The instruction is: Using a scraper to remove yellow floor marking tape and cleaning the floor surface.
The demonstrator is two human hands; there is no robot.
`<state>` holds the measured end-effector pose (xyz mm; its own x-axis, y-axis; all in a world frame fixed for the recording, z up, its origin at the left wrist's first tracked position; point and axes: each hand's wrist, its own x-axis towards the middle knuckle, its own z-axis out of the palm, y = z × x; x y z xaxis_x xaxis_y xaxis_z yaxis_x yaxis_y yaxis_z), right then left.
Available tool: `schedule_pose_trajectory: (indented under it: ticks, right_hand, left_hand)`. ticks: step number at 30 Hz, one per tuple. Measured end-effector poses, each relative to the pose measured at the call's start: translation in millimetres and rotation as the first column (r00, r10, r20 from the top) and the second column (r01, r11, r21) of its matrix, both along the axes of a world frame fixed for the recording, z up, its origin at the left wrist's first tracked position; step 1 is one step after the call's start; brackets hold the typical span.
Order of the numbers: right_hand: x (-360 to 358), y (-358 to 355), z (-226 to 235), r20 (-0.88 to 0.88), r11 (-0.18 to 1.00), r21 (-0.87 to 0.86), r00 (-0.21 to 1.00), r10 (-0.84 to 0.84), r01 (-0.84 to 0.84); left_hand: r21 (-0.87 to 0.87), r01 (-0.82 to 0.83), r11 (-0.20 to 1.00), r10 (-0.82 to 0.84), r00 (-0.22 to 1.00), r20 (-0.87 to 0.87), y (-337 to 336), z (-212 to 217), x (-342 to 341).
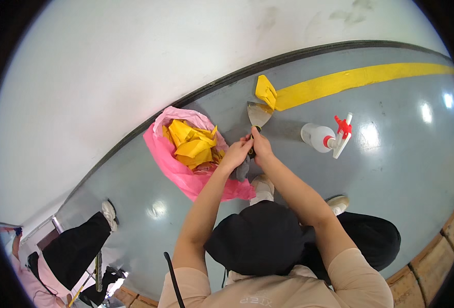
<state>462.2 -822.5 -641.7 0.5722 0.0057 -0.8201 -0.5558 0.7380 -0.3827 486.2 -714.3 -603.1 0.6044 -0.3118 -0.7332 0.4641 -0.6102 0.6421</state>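
A scraper (259, 113) with a wide metal blade and a dark handle points away from me over the grey floor. My right hand (261, 146) is closed round its handle. Close beside it, my left hand (236, 152) also grips the handle, its fingers bunched together. A grey cloth (241, 170) shows just below the hands; whether either one holds it is unclear. The blade's far edge meets a folded, peeled piece of yellow tape (266, 90). That piece lies at the end of a yellow floor stripe (360, 78).
A pink plastic bag (171, 167) holding crumpled yellow tape (193, 143) sits left of my hands. To the right, a white spray bottle (317, 137) with a red trigger lies on its side. A white wall (108, 66) curves behind. Another person (72, 251) is at lower left.
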Motion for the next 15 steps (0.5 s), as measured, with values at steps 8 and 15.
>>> schedule_pose_trajectory:
  ticks: [8,15]
  right_hand:
    - [2.6,-3.9,-6.4,-0.028,0.998,-0.006,0.997,0.068,-0.068]
    - [5.4,-14.3,5.3,-0.050,1.000,0.023,0.999,0.010,-0.009]
  left_hand:
    - [-0.023,-0.259,0.966,0.260,0.963,0.071,2.0,-29.7,-60.2]
    - [-0.039,-0.419,0.907,0.420,0.906,0.053,-26.5,6.6,-53.2]
